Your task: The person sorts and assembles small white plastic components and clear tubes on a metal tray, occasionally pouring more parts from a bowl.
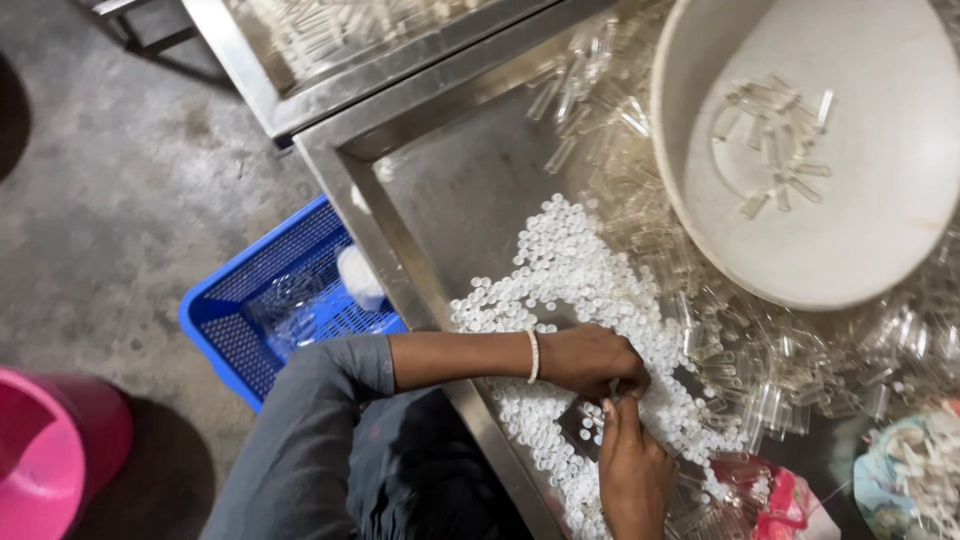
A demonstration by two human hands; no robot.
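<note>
My left hand (585,358), with a white bracelet on its wrist, reaches in from the left over a heap of small white caps (575,270). My right hand (632,470) comes up from below, and its fingertips meet the left hand's. Both hands pinch a small clear piece (613,392) between them; I cannot tell exactly what it is. The caps lie in a shallow metal tray (345,185). Beside them is a spread of clear plastic vials (790,365).
A large white basin (880,240) with several vials (775,150) in it rests on the tray at upper right. A second metal tray (330,85) stands behind. On the concrete floor are a blue mesh basket (250,300) and a pink bucket (50,455). Colourful bags (900,480) lie at lower right.
</note>
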